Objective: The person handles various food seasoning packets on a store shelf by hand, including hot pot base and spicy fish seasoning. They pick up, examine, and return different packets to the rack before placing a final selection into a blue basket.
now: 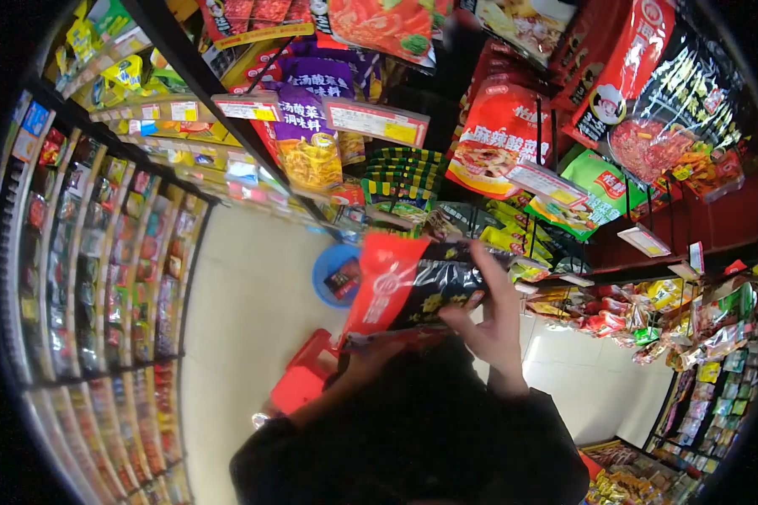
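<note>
A red and black glossy food packet [400,286] is held in front of the body, tilted. My right hand [493,324] grips its right end, thumb below and fingers above. My left hand [366,362] is at the packet's lower left edge, dark and partly hidden by the black sleeve and the packet; its fingers are hard to make out. Just beyond the packet is a blue basin [318,273] on the floor with a dark packet [343,279] in it.
Hanging packets fill the rack ahead, among them a purple one [307,135], a red one [501,135] and a green one [589,189]. Price tags [377,123] jut out on hooks. A red object [301,379] stands on the floor; stocked shelves [101,261] line the left.
</note>
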Motion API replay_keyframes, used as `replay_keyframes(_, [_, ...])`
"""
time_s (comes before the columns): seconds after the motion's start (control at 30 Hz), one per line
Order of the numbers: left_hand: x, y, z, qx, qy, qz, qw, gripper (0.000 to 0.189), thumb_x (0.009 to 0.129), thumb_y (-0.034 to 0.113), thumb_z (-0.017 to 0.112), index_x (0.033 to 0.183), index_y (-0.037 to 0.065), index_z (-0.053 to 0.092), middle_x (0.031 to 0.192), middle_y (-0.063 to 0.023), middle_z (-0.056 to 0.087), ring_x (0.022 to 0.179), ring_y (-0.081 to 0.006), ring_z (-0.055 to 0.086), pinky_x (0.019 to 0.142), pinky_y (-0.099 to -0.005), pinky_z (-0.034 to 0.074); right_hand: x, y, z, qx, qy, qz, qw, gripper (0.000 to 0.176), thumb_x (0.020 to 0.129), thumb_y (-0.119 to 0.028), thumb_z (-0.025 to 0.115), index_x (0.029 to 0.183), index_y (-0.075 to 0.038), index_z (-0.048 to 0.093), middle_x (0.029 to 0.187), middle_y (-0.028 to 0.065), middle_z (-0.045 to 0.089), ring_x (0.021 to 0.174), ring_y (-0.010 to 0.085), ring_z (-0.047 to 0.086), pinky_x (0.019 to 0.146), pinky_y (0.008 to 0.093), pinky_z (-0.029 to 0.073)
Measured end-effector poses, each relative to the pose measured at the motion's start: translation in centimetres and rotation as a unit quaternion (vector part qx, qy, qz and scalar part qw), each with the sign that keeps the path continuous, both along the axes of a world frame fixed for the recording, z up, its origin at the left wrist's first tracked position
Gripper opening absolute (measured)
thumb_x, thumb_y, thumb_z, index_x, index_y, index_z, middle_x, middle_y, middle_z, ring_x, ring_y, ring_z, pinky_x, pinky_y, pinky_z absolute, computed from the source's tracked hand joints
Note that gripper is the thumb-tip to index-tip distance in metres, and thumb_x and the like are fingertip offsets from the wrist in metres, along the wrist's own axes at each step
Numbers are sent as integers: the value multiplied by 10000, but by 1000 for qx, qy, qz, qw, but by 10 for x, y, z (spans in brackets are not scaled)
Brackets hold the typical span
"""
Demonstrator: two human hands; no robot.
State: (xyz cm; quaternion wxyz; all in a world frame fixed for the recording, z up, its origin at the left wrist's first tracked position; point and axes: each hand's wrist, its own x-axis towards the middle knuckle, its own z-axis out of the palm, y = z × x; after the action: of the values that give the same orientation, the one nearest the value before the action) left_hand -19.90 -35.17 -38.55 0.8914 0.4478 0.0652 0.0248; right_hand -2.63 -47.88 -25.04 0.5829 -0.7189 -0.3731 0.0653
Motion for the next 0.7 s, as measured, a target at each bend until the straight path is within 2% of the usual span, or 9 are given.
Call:
replay_keyframes(0.07, [9, 9, -2, 35, -31, -23, 999, 451, 896, 39, 645, 1313, -20, 485, 1299, -164, 596, 1126, -254, 632, 974, -387, 493, -4, 13, 10, -9, -71, -3, 997, 705, 733, -95, 866, 1367, -22, 565, 1297, 194, 640, 1158, 351, 638, 989, 389, 486])
replay_keyframes(0.13, [23, 17, -2, 77, -69, -36, 994, 438, 895, 32, 647, 1301, -22, 490, 1292, -166, 599, 1113, -248, 638, 965, -378, 495, -8, 21, 19, 9, -49, -14, 999, 584, 736, -81, 868, 1277, -36, 653, 1182, 178, 690, 1003, 314, 688, 868, 349, 543])
replay_keyframes(0.2, [39, 23, 0, 117, -111, -36, 986, 425, 895, 25, 648, 1288, -25, 495, 1285, -168, 602, 1100, -242, 643, 956, -370, 497, -5, 31, 40, 42, -145, -14, 988, 551, 701, -62, 878, 1221, -34, 697, 1101, 185, 700, 942, 310, 683, 815, 351, 555])
replay_keyframes(0.27, [54, 30, 4, 147, -147, -28, 978, 412, 894, 19, 650, 1275, -27, 500, 1279, -169, 605, 1087, -237, 649, 948, -361, 499, 3, 44, 76, 49, -348, -47, 935, 556, 649, -25, 868, 1185, -28, 721, 1029, 196, 696, 860, 298, 680, 788, 370, 559])
replay_keyframes(0.33, [64, 39, 15, 165, -174, -7, 971, 399, 894, 12, 651, 1262, -29, 505, 1272, -171, 608, 1074, -231, 655, 939, -353, 501, 16, 49, 102, 71, -459, -64, 883, 529, 691, -28, 837, 1205, -34, 713, 1071, 203, 709, 808, 283, 681, 801, 366, 554])
replay_keyframes(0.5, [64, 66, 45, 94, -196, 45, 975, 244, 947, 28, 617, 1172, -17, 532, 1132, -123, 616, 948, -166, 645, 855, -313, 515, 29, 80, 172, 13, -421, -168, 891, 443, 819, -77, 756, 1256, -54, 688, 1198, 117, 716, 697, 131, 592, 632, 244, 459])
replay_keyframes(0.57, [57, 79, 27, 103, -165, -7, 981, 277, 972, 60, 583, 1230, 9, 498, 1164, -118, 582, 948, -176, 634, 838, -328, 517, 35, 101, 188, 14, -413, -173, 894, 449, 847, -101, 745, 1291, -109, 680, 1051, 63, 737, 606, 72, 416, 551, 224, 362])
replay_keyframes(0.6, [53, 83, 18, 108, -149, -32, 982, 293, 985, 76, 566, 1259, 21, 481, 1180, -116, 565, 948, -180, 628, 830, -335, 518, 41, 110, 193, 5, -380, -172, 909, 463, 868, -127, 739, 1325, -150, 665, 801, 4, 632, 600, 76, 358, 541, 234, 324])
replay_keyframes(0.7, [47, 89, 0, 122, -121, -63, 983, 251, 994, 82, 571, 1232, 31, 507, 1161, -93, 569, 924, -142, 627, 782, -286, 521, 57, 148, 203, 36, -358, -171, 917, 449, 899, -175, 724, 1342, -194, 653, 662, -16, 429, 614, 101, 344, 569, 249, 324])
